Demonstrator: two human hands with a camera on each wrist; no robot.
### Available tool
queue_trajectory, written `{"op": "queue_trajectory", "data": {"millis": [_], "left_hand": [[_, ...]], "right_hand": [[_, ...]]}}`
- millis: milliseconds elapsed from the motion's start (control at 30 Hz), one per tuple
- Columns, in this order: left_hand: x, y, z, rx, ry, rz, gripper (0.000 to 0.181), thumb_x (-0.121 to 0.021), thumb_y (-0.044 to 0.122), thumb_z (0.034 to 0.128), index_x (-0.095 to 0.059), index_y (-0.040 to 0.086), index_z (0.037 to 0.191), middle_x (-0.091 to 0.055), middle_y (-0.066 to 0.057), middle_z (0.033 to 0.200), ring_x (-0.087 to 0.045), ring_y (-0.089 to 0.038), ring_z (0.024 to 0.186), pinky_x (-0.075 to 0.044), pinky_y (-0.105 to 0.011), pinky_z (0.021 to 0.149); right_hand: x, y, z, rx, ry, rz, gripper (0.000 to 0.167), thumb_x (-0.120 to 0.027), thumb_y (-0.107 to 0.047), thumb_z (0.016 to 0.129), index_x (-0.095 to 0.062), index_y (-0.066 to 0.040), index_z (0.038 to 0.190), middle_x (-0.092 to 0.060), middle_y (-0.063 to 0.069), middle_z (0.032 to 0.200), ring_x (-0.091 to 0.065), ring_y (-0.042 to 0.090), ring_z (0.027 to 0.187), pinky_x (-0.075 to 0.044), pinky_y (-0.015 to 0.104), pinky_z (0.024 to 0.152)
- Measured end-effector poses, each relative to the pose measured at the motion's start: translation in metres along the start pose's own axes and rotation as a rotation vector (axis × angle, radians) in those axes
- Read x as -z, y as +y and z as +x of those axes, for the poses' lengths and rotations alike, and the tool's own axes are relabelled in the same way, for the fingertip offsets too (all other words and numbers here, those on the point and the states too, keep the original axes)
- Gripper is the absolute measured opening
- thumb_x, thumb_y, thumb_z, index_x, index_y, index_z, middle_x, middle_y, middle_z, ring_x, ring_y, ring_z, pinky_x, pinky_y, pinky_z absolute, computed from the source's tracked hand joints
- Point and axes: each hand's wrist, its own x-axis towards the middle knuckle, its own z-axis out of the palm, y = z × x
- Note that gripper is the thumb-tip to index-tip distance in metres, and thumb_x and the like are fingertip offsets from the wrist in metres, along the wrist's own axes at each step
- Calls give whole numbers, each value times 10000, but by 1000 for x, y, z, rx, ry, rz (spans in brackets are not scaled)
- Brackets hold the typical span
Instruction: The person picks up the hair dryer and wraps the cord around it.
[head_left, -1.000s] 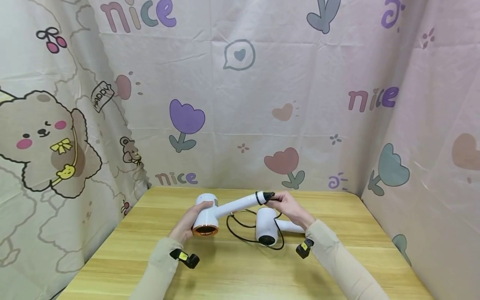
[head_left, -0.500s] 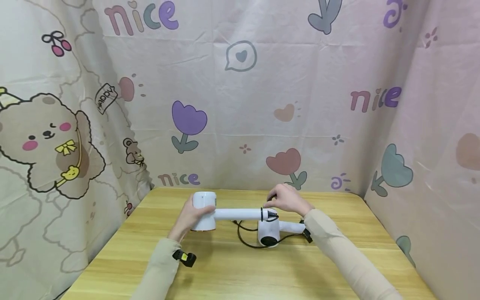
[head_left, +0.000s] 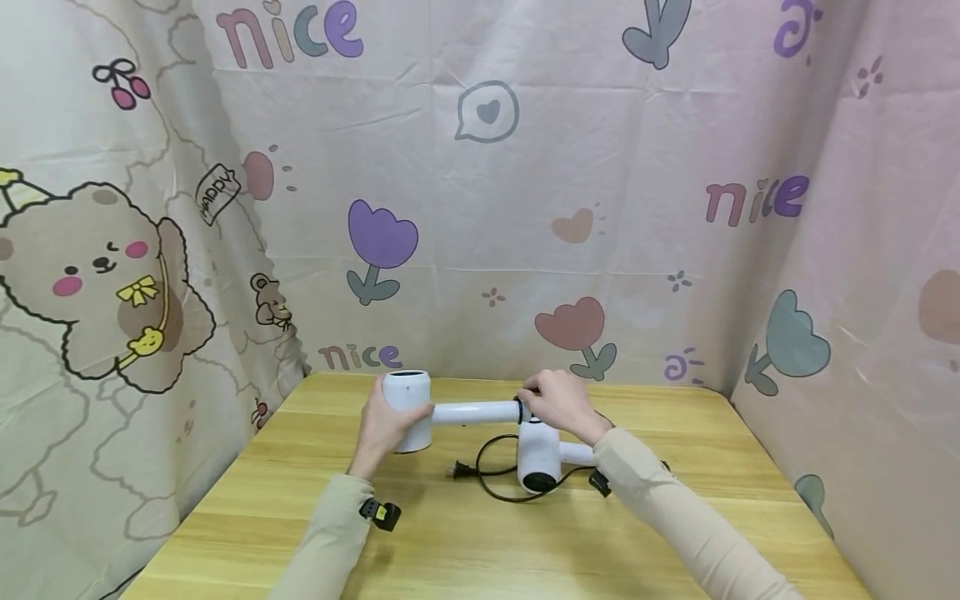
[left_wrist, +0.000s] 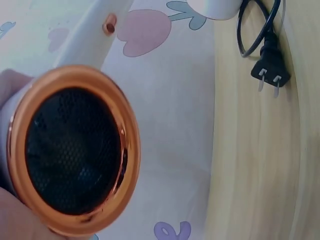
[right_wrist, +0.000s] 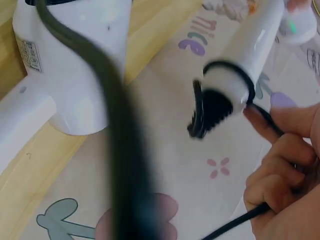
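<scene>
A white hair dryer [head_left: 480, 412] is held above the table, its body gripped by my left hand [head_left: 386, 427]. In the left wrist view its copper-ringed mesh outlet [left_wrist: 75, 150] faces the camera. My right hand [head_left: 561, 402] is at the handle's end, where the right wrist view shows the fingers [right_wrist: 285, 170] curled round a black cord [right_wrist: 240, 222]. A black loop [right_wrist: 232, 67] circles the handle beside the ribbed cord sleeve [right_wrist: 217, 107]. Under my right hand a second white dryer [head_left: 538, 457] lies on the table, handle to the right.
A two-pin black plug [head_left: 461, 472] lies left of the second dryer, with its cord [head_left: 504, 498] curving in front of that dryer. The wooden table [head_left: 450, 550] ends at a patterned curtain [head_left: 480, 208] behind and at both sides.
The held dryer's handle swung down to nearly level, then rose slightly. My right hand moved off the handle end and back to it. The plug has come into view on the table.
</scene>
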Motion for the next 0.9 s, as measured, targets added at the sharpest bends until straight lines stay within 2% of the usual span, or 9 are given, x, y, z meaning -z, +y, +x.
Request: {"op": "queue_trajectory", "data": {"millis": [100, 200, 367, 433, 667, 800, 900], "left_hand": [[-3, 1, 0, 18, 41, -1, 861, -861, 282, 679, -400, 46, 1367, -620, -217, 1058, -643, -344, 909, -607, -404, 684], [-5, 1, 0, 43, 57, -28, 849, -862, 289, 686, -401, 53, 1358, -613, -214, 1069, -638, -345, 919, -607, -397, 677], [-7, 0, -2, 101, 61, -46, 959, -865, 383, 699, -340, 35, 1423, -579, -216, 1145, -618, -351, 982, -604, -402, 733], [-9, 1, -2, 122, 68, -46, 997, -862, 403, 702, -314, 21, 1442, -561, -216, 1171, -606, -356, 1005, -598, -417, 766], [-13, -1, 0, 111, 89, -55, 817, -857, 374, 710, -458, 39, 1340, -612, -186, 1085, -620, -308, 928, -584, -372, 738], [-14, -6, -1, 124, 76, -99, 871, -852, 342, 723, -395, 32, 1396, -582, -191, 1138, -601, -314, 978, -576, -393, 788], [-15, -9, -3, 126, 76, -136, 866, -855, 320, 725, -390, 45, 1401, -575, -188, 1150, -595, -311, 988, -568, -393, 802]], "right_hand": [[-4, -4, -2, 13, 28, -22, 249, -577, -219, 966, -750, -158, 798, -604, -60, 616, -446, 85, 490, -350, 239, 455], [-7, -6, -5, 2, 38, -18, 265, -545, -206, 985, -725, -162, 795, -535, -73, 584, -401, 96, 476, -308, 243, 442], [-10, -5, -7, -10, 39, 21, 286, -523, -202, 998, -696, -152, 775, -451, -81, 546, -345, 89, 464, -271, 244, 438], [-11, -3, -7, -17, 37, 43, 282, -524, -196, 997, -691, -139, 777, -446, -69, 544, -346, 95, 466, -275, 247, 439], [-10, -1, -7, -40, 54, 88, 241, -539, -197, 993, -717, -133, 842, -489, -55, 571, -375, 106, 482, -301, 258, 460], [-10, 0, -10, -33, 54, 100, 245, -531, -207, 999, -734, -138, 882, -504, -59, 574, -377, 94, 476, -313, 245, 458], [-9, 0, -11, -41, 44, 112, 250, -520, -217, 1007, -754, -141, 965, -515, -57, 579, -371, 86, 469, -319, 240, 457]]}}
